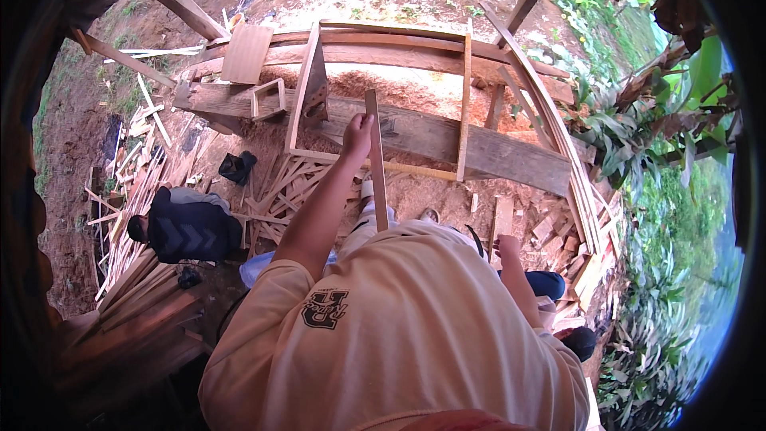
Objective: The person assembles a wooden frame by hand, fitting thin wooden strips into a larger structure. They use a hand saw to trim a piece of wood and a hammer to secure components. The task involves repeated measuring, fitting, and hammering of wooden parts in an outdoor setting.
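Note:
My left hand [357, 136] is closed around a flat wooden strip [378, 175], which stands lengthwise in front of my body, its lower end close to my shirt. Just beyond lies a large rectangular wooden frame [465, 104], resting on a workbench plank [519, 158]. My right hand [507, 247] hangs low at my right side with curled fingers; whatever it may hold is too small to make out. A short board [503, 215] shows just past that hand, and I cannot tell whether they touch.
On the bench's left are a small wooden box frame [268, 100] and a flat panel [246, 54]. Offcuts [279, 199] litter the ground. A person in a dark top [195, 225] is at the left; another person's dark-haired head [580, 343] is at the right. Long slats [550, 128] lean at right.

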`<state>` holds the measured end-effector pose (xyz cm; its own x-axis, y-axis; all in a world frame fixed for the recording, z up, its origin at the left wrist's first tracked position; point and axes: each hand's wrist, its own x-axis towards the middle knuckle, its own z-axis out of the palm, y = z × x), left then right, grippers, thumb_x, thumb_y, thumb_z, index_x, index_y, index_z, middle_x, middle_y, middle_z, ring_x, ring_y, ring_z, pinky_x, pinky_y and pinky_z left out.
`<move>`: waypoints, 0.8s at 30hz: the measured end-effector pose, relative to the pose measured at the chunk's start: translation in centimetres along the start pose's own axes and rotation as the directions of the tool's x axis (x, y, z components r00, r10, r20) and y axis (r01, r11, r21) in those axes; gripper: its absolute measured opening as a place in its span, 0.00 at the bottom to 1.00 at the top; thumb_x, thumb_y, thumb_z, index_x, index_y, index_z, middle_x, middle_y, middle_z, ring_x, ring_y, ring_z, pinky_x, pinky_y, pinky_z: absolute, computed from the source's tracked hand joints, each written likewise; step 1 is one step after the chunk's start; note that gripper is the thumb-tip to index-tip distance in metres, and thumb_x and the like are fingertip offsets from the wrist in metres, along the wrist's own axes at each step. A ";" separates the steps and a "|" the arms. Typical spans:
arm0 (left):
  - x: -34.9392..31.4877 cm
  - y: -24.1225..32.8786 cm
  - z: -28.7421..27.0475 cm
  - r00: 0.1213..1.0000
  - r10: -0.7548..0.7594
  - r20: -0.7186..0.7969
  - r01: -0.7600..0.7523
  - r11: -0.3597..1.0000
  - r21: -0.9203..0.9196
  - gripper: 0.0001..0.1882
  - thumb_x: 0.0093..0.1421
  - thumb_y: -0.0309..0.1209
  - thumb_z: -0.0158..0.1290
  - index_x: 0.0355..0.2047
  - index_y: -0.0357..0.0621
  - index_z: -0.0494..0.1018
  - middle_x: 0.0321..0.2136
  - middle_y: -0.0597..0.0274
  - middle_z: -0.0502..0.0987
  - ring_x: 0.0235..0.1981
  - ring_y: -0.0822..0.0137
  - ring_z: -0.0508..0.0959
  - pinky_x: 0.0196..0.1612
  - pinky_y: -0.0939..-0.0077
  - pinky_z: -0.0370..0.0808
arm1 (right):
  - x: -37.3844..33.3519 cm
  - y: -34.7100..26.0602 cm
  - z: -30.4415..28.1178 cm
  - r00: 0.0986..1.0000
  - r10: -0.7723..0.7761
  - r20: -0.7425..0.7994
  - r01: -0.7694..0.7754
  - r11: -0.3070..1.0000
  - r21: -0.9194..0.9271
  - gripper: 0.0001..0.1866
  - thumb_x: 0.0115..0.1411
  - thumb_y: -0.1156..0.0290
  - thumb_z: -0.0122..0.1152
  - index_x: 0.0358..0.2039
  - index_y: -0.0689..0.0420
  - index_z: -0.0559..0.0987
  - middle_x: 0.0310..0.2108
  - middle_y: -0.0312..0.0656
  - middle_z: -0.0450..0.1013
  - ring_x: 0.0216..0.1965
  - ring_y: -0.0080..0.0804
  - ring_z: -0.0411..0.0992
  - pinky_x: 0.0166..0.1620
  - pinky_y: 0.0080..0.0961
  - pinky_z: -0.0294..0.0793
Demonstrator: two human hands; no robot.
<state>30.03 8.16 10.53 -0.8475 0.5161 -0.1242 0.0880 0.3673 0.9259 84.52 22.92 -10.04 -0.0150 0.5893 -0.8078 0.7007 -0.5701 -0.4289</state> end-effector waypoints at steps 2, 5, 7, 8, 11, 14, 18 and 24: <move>-0.4 -0.5 -0.5 0.999 -0.037 -0.004 0.037 0.999 -0.009 0.19 0.71 0.42 0.53 0.41 0.35 0.76 0.31 0.55 0.81 0.33 0.64 0.79 0.40 0.66 0.74 | -1.2 -0.5 0.0 0.999 0.034 0.024 -0.035 0.999 0.023 0.09 0.64 0.63 0.60 0.34 0.55 0.80 0.28 0.37 0.79 0.31 0.30 0.80 0.32 0.32 0.76; -0.7 -1.0 -0.9 0.998 -0.065 -0.028 0.064 0.998 -0.030 0.19 0.71 0.42 0.53 0.41 0.35 0.76 0.31 0.55 0.81 0.33 0.63 0.79 0.41 0.66 0.75 | -1.7 0.0 -0.5 0.996 0.080 0.045 -0.079 0.997 -0.021 0.09 0.64 0.64 0.60 0.34 0.55 0.81 0.29 0.37 0.79 0.32 0.32 0.81 0.32 0.33 0.76; -1.1 -1.3 -1.7 0.993 -0.106 -0.060 0.107 0.994 -0.002 0.19 0.71 0.42 0.53 0.42 0.36 0.77 0.32 0.54 0.82 0.34 0.63 0.80 0.41 0.66 0.75 | -1.3 0.7 -0.8 0.993 0.110 0.049 -0.106 0.991 -0.079 0.08 0.64 0.64 0.60 0.34 0.55 0.81 0.29 0.37 0.79 0.32 0.32 0.81 0.33 0.34 0.76; -1.2 -1.2 -1.7 0.994 -0.087 -0.063 0.088 0.996 0.001 0.18 0.71 0.42 0.53 0.42 0.36 0.77 0.32 0.54 0.82 0.34 0.63 0.80 0.41 0.66 0.75 | -1.2 1.1 -1.0 0.991 0.129 0.041 -0.125 0.987 -0.096 0.08 0.64 0.64 0.60 0.34 0.55 0.81 0.29 0.37 0.79 0.32 0.33 0.81 0.33 0.34 0.76; -1.5 -1.9 -2.6 0.995 -0.021 -0.093 0.023 1.000 0.020 0.18 0.71 0.42 0.53 0.42 0.35 0.77 0.32 0.54 0.82 0.34 0.63 0.80 0.41 0.66 0.75 | -1.2 1.5 -0.8 0.989 0.138 0.061 -0.130 0.984 -0.122 0.08 0.65 0.64 0.60 0.36 0.54 0.80 0.30 0.36 0.79 0.33 0.32 0.81 0.34 0.35 0.76; -1.6 -2.3 -3.5 0.995 -0.001 -0.099 0.002 1.000 0.015 0.18 0.71 0.41 0.53 0.42 0.35 0.77 0.32 0.54 0.82 0.34 0.64 0.80 0.41 0.66 0.75 | -1.0 1.3 -0.5 0.988 0.110 0.105 -0.094 0.985 -0.147 0.08 0.65 0.63 0.60 0.38 0.54 0.80 0.31 0.36 0.79 0.34 0.32 0.81 0.34 0.34 0.76; -1.8 -1.8 -2.8 0.994 -0.077 -0.072 0.073 0.996 -0.051 0.18 0.71 0.41 0.53 0.42 0.35 0.77 0.31 0.55 0.81 0.34 0.66 0.79 0.40 0.67 0.75 | 0.5 1.2 -0.7 0.993 0.053 0.103 -0.025 0.967 -0.253 0.09 0.66 0.63 0.60 0.38 0.54 0.80 0.31 0.37 0.79 0.35 0.31 0.81 0.35 0.33 0.77; -1.6 -2.8 -3.2 0.993 -0.060 -0.104 0.058 0.998 -0.024 0.18 0.70 0.42 0.54 0.42 0.36 0.77 0.32 0.56 0.81 0.34 0.66 0.79 0.40 0.68 0.75 | -3.7 -2.3 1.1 0.992 0.045 0.122 -0.049 0.998 0.032 0.08 0.62 0.68 0.59 0.31 0.57 0.82 0.28 0.39 0.78 0.28 0.32 0.76 0.30 0.32 0.74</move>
<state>29.49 3.83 9.24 -0.9009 0.4101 -0.1418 0.0264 0.3781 0.9254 82.14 21.45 -6.52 -0.0705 0.4893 -0.8693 0.6774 -0.6162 -0.4017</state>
